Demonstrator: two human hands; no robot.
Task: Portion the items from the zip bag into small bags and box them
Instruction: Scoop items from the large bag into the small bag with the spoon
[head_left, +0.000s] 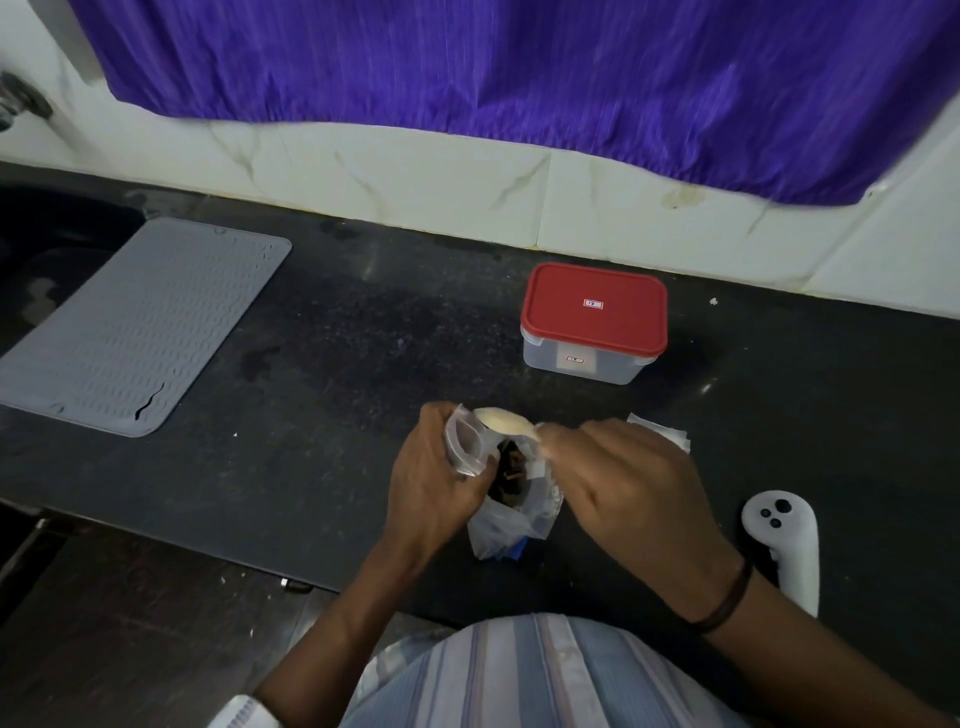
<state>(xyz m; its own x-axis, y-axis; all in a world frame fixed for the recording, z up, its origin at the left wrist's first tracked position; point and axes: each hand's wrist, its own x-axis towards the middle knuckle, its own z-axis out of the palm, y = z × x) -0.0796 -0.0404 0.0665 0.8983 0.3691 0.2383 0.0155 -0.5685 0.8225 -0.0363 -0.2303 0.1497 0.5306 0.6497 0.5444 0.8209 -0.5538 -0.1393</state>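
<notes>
A clear zip bag (511, 525) with dark brown pieces inside stands on the black counter near its front edge. My left hand (434, 488) grips a small clear bag (467, 444) beside the zip bag's mouth. My right hand (618, 488) pinches a white plastic spoon (501, 422) whose bowl hangs over the open bags. A clear box with a red lid (595, 312) stands shut behind them, toward the wall. Several small empty bags (667, 434) lie flat past my right hand, partly hidden by it.
A grey ribbed mat (140, 327) lies at the left beside a dark sink. A white hand controller (784, 540) rests at the counter's front right. The tiled wall and a purple curtain (519, 62) close the back. The counter edge runs just in front of my body.
</notes>
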